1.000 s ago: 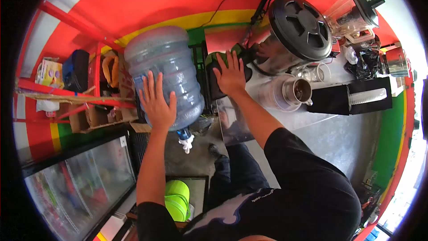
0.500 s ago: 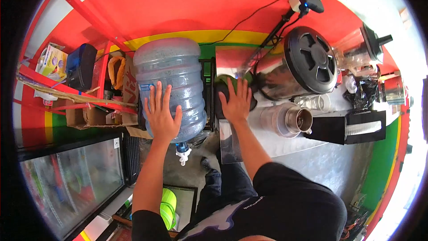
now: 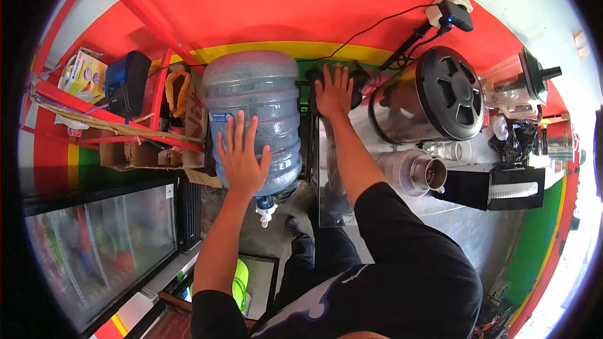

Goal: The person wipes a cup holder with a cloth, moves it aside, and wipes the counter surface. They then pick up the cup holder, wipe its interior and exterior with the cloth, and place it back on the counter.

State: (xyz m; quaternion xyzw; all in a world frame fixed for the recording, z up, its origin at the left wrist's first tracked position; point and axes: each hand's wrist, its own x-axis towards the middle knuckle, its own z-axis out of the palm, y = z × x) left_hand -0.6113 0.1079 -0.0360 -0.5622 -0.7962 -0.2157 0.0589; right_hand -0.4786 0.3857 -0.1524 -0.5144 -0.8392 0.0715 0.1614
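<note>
My left hand lies flat, fingers spread, against the side of a large clear-blue water jug. The jug rests on its side, with a blue and white tap at its near end. At the back of the metal-topped table, beside the jug, my right hand presses flat on a bunched dark cloth, its fingers stretched out. Part of the cloth is hidden beneath the hand.
Right of my right forearm stand a steel drum with a black lid, a metal-rimmed clear jar, a blender and a black box. A red shelf and glass-doored fridge flank the left. A cable runs along the wall.
My right hand has slid away from me with the dark cloth, toward the back wall. My left hand stays on the jug. The view has shifted slightly.
</note>
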